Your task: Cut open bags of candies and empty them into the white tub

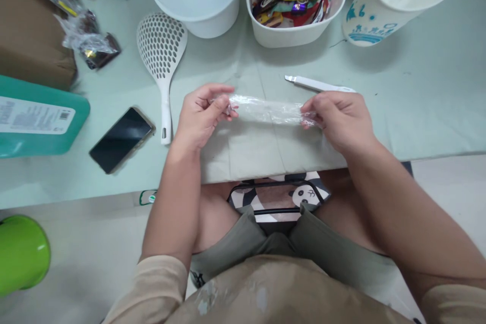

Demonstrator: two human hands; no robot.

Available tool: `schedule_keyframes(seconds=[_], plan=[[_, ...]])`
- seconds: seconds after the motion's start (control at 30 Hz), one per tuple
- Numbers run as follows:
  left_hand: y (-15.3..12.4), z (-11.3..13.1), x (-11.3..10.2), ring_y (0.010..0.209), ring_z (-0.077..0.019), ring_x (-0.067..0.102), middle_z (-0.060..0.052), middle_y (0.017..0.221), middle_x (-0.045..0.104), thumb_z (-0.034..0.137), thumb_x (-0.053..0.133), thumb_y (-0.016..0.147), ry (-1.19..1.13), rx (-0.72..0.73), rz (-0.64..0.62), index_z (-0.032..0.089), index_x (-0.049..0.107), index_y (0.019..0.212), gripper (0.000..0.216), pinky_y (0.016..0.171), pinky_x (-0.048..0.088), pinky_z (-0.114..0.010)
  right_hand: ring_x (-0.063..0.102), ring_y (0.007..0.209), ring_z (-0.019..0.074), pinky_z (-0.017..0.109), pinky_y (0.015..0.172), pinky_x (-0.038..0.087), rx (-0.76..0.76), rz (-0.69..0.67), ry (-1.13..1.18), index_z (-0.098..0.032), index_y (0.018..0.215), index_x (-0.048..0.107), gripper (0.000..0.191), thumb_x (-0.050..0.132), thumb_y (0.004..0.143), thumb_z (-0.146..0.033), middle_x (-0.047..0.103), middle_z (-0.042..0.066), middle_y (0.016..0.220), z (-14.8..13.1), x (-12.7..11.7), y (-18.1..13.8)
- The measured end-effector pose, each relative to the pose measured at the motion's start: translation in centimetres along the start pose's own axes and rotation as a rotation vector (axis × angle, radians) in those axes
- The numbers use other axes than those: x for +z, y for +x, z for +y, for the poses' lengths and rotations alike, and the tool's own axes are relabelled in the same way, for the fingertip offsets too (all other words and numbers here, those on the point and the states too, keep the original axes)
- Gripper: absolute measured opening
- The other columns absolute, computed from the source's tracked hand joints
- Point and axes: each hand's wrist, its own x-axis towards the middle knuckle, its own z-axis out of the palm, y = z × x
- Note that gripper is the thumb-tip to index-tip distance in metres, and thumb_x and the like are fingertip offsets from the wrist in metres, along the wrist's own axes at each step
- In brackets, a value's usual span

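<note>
A crumpled strip of clear plastic film [266, 110] is stretched level between my two hands, just above the table's front part. My left hand [203, 114] pinches its left end between thumb and fingers. At the other end, my right hand [339, 116] grips the film with closed fingertips. Behind my right hand lies a white-handled utility knife [317, 83] with a small metal tip. Left of my left hand rests a white slotted skimmer [162, 55], its handle toward me.
A black phone [122, 139] and a green container [41, 119] are at left. Along the back stand a white bucket [212, 23], a white bin [296, 35] of wrapped candies and a paper cup [374, 23]. A green bin [25, 253] sits on the floor.
</note>
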Motion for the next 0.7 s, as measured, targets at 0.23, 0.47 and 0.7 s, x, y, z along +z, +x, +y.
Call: schedule_keyframes(seconds=[0.23, 0.47, 0.7], plan=[[0.2, -0.3, 0.2, 0.057, -0.0063, 0.066, 0.005, 0.062, 0.066, 0.009, 0.075, 0.079, 0.146, 0.021, 0.047, 0.02, 0.072, 0.081, 0.012, 0.056, 0.052, -0.016, 0.063, 0.062, 0.0138, 0.03, 0.062, 0.053, -0.032, 0.056, -0.222, -0.022, 0.086, 0.069, 0.008, 0.076, 0.082, -0.023, 0.066, -0.002, 0.07, -0.2, 0.1, -0.1], [0.3, -0.8, 0.6, 0.054, -0.0066, 0.066, 0.005, 0.063, 0.068, 0.019, 0.076, 0.083, 0.158, 0.131, 0.047, 0.023, 0.075, 0.085, 0.004, 0.052, 0.052, -0.017, 0.065, 0.058, 0.0103, 0.025, 0.061, 0.059, 0.189, -0.008, 0.154, -0.024, 0.095, 0.066, 0.006, 0.066, 0.09, -0.021, 0.067, -0.002, 0.069, -0.7, 0.7, 0.0], [-0.1, -0.1, 1.0, 0.066, -0.0076, 0.068, 0.003, 0.074, 0.073, 0.01, 0.076, 0.07, -0.013, 0.145, 0.124, 0.024, 0.078, 0.069, 0.014, 0.068, 0.058, -0.023, 0.067, 0.062, 0.0114, 0.025, 0.061, 0.061, 0.243, -0.037, 0.322, -0.019, 0.083, 0.069, 0.02, 0.069, 0.09, -0.037, 0.071, 0.004, 0.074, -1.0, 0.5, 0.2]])
